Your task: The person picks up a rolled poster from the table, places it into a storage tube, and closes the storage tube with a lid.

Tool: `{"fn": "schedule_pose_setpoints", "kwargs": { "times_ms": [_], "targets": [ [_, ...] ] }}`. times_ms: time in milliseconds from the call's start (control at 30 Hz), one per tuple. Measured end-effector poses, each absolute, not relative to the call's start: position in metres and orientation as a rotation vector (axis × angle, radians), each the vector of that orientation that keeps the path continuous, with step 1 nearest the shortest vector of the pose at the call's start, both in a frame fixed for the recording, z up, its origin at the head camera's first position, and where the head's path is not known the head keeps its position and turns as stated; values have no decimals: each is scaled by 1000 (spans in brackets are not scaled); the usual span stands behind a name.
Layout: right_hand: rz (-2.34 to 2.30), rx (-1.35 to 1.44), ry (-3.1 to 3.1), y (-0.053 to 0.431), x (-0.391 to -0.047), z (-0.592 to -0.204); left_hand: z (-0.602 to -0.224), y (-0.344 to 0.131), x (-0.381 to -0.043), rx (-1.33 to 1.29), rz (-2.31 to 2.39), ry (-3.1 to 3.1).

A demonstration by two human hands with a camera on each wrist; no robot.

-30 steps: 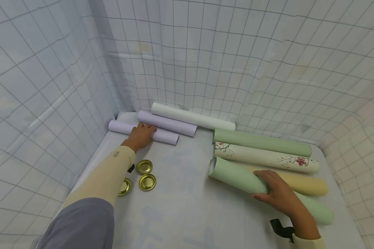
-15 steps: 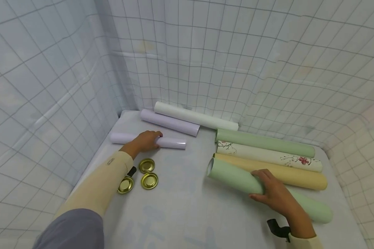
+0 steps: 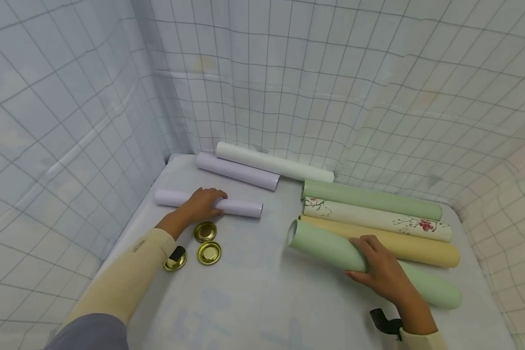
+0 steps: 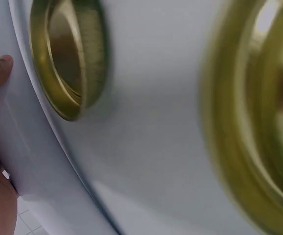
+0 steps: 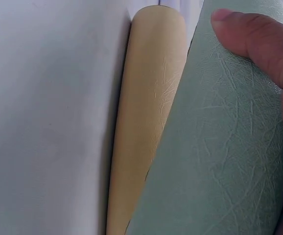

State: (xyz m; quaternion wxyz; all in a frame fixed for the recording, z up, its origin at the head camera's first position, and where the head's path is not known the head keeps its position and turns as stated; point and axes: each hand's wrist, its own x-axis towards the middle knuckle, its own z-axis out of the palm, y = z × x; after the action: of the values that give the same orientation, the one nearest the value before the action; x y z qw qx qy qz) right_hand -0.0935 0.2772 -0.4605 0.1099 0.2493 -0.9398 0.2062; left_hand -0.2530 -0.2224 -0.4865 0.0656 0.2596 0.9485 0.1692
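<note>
My left hand (image 3: 203,203) grips a lavender paper roll (image 3: 242,208) around its middle, on the left of the table. In the left wrist view, its fingers and thumb lie on that roll's pale surface (image 4: 43,156). On the right, my right hand (image 3: 380,267) holds a light green wallpaper roll (image 3: 325,245), its near-left end lifted at an angle. The right wrist view shows the thumb pressed on the textured green surface (image 5: 210,147), with a yellow roll (image 5: 146,107) alongside. Three shallow gold dishes (image 3: 209,253) lie just below the left hand; one is partly covered by the wrist strap.
A second lavender roll (image 3: 238,171) and a white roll (image 3: 273,161) lie along the back wall. Behind the held green roll are a flowered cream roll (image 3: 372,219) and another green roll (image 3: 372,200). Grid-patterned sheets (image 3: 288,73) enclose the table on three sides.
My left hand has drawn the front lavender roll toward me, away from the other lavender roll. The green roll in my right hand has come slightly nearer, uncovering more of the yellow roll.
</note>
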Motion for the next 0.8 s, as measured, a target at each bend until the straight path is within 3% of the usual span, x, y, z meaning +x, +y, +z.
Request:
{"fn": "schedule_pose_setpoints", "kwargs": {
  "times_ms": [467, 800],
  "targets": [
    [551, 752, -2669, 274, -97, -469, -478, -234, -231, 1023, 697, 2968],
    [523, 743, -2644, 273, -96, -473, -463, -224, -200, 972, 939, 3075]
  ]
}}
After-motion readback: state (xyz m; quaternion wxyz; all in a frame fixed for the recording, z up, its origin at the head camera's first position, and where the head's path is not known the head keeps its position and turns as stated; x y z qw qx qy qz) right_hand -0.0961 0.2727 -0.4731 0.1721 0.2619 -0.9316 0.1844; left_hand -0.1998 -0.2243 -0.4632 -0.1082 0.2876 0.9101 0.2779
